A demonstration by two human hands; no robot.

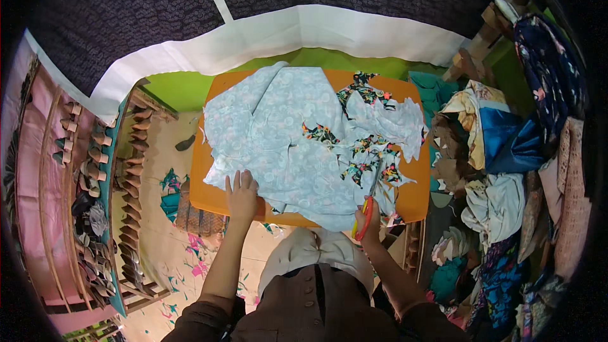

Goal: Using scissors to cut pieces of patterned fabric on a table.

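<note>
A person stands at an orange bench with a broad sheet of pale-backed cloth spread across most of its top, the near edge reaching over the bench's rim. A dark floral face shows where parts of the sheet turn over or lie in ragged pieces toward the right.

The left hand lies palm down at the cloth's near left edge, its fingers spread and grasping nothing. The right hand is clenched around the red-and-yellow handles of a pair of scissors, whose blades point away from the body among the cut edges on the right. How far the blades stand apart is too small to tell.

The cloth looks light and limp, likely to crease, slide or fold under a push rather than hold its shape; the narrow, jagged strips at right appear the easiest to snag or tear. A flat palm on the broad left portion seems the surest hold, with a pinch at the near edge for lifting. The scissors look rigid and are best held by the loops.

To the left, foot-shaped forms line a rack; to the right, fabrics sit heaped.
</note>
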